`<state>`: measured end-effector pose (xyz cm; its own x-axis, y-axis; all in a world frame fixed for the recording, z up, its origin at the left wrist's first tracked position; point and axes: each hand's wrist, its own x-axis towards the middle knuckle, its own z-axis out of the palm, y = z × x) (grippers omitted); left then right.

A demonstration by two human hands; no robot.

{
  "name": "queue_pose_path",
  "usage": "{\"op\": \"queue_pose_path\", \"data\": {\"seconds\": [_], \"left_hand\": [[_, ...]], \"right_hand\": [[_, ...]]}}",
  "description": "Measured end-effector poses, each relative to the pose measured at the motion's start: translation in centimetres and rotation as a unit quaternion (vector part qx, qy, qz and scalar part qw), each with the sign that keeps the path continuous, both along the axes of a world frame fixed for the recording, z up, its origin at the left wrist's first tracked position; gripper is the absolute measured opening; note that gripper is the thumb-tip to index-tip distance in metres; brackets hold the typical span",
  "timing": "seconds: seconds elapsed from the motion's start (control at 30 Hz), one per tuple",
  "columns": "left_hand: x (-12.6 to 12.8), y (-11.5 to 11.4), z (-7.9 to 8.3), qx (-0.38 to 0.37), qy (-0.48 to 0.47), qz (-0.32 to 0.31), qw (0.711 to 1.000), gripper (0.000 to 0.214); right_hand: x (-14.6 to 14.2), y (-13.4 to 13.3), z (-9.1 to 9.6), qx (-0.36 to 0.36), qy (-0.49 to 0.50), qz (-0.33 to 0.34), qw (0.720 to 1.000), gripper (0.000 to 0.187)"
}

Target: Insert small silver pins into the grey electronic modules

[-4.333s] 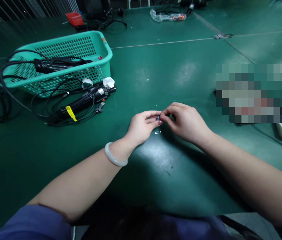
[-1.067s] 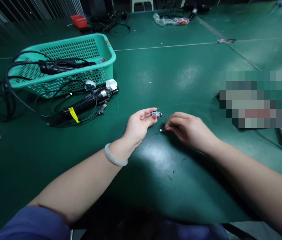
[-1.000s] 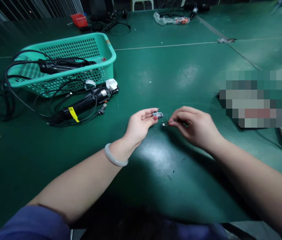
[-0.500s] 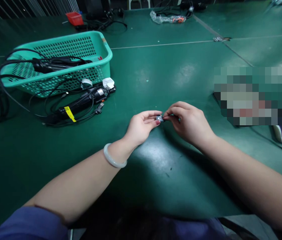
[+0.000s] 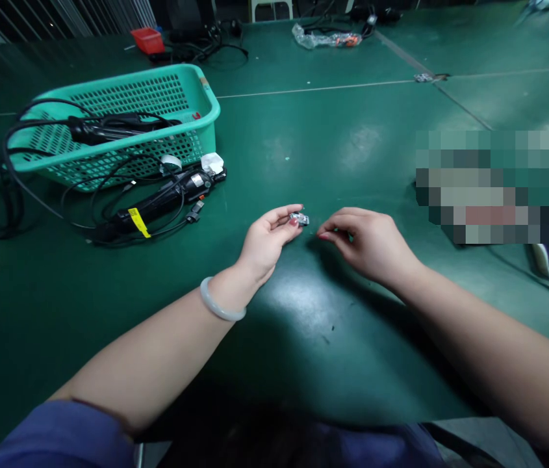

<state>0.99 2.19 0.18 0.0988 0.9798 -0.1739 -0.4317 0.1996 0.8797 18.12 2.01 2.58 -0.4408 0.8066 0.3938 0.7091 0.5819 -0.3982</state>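
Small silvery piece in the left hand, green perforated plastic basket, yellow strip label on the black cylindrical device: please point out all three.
Small silvery piece (image 5: 302, 219): head view, on its uncovered end.
Green perforated plastic basket (image 5: 212, 105): head view, on its right-end rim.
Yellow strip label (image 5: 139, 223): head view, on its middle.

The left forearm (image 5: 152, 351) reaches in from the near left and the right forearm (image 5: 483, 325) from the near right, both bare, converging toward the middle. The left hand (image 5: 262, 244) lies partly palm up, fingers (image 5: 281, 213) stretched rightward, thumb (image 5: 288, 229) pressing in a pinch. The right hand (image 5: 369, 239), just apart, arches with knuckles up, fingertips (image 5: 325, 231) together.
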Motion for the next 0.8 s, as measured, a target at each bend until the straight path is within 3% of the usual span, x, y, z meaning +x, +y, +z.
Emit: {"op": "queue_pose_path", "data": {"seconds": [0.23, 0.47, 0.53, 0.7, 0.8], "left_hand": [[-0.8, 0.5, 0.4, -0.055, -0.124, 0.084, 0.987, 0.017], [-5.3, -1.7, 1.6, -0.112, -0.163, 0.208, 0.958, 0.02], [-7.4, -3.0, 1.8, -0.119, -0.121, 0.251, 0.953, 0.022], [-12.5, -5.7, 1.6, -0.098, 0.131, 0.339, 0.926, 0.011], [-14.9, -6.7, 1.6, -0.092, 0.304, 0.316, 0.894, 0.018]], "right_hand": [[-0.1, 1.1, -2.3, -0.078, 0.028, 0.083, 0.993, 0.014], [0.3, 2.1, -3.3, -0.083, 0.082, 0.04, 0.992, 0.013], [0.3, 2.1, -3.3, -0.085, 0.08, 0.042, 0.992, 0.013], [0.2, 2.0, -3.3, -0.096, 0.074, 0.043, 0.992, 0.014], [0.2, 2.1, -3.3, -0.104, 0.075, 0.042, 0.991, 0.014]]}}
